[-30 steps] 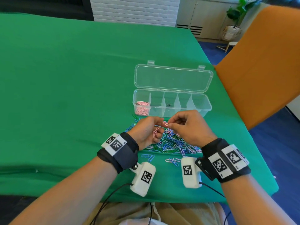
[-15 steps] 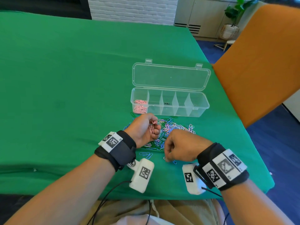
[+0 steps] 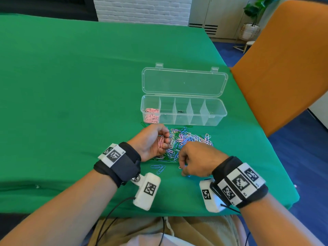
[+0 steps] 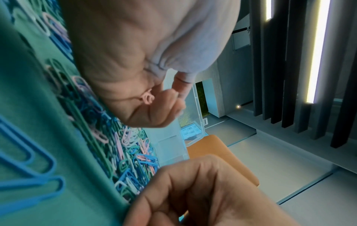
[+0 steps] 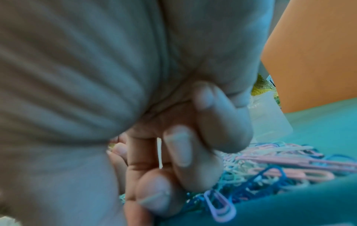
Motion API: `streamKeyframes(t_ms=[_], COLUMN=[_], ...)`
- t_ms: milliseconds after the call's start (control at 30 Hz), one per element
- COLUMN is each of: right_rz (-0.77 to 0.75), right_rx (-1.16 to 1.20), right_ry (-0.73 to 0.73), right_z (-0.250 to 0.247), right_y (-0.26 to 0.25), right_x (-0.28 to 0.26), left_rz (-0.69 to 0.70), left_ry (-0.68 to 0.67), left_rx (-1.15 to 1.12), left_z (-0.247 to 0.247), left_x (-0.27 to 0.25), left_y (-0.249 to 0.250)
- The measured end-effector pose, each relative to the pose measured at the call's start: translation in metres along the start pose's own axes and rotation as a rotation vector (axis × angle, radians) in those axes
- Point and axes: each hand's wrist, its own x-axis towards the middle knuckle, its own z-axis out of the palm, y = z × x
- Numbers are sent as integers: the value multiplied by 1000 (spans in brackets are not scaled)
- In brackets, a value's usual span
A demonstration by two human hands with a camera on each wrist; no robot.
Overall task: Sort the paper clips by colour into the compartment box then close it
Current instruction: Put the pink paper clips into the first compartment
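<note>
Loosely heaped, the paper clips (image 3: 184, 141) lie on the green bench (image 3: 71, 86) just near of the open compartment box (image 3: 183, 110), whose leftmost compartment holds pink clips (image 3: 151, 115), while the left hand (image 3: 152, 141) grips a pink bunch (image 3: 161, 142) and the right hand (image 3: 197, 157), fingers curled, pinches at a clip at the pile's near edge.

Readable markings are few and small.

On the floor of the middle compartment of the clear compartment box (image 3: 183, 110), a small dark mark is seen, upside down and too small to be read with certainty. Square black-and-white coded tags are carried on the wrist bands (image 3: 114, 154) and on the white wrist cameras (image 3: 147, 190); the tiny letters beside them cannot be made out.
</note>
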Motion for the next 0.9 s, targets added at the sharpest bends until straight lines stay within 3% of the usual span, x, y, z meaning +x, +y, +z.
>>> streamKeyframes(t_ms=[267, 567, 733, 900], right_rz=[-50, -40, -33, -59], right_rx=[-9, 288, 129, -27], right_ry=[3, 115, -25, 5], right_z=[4, -9, -4, 3], right_y=[-1, 11, 12, 5], right_x=[-1, 4, 0, 1], left_rz=[-30, -17, -8, -19], left_ry=[-13, 57, 61, 50], left_rx=[163, 289, 318, 335], left_z=[5, 12, 12, 15], left_x=[-4, -8, -7, -8], left_y=[-4, -9, -9, -11])
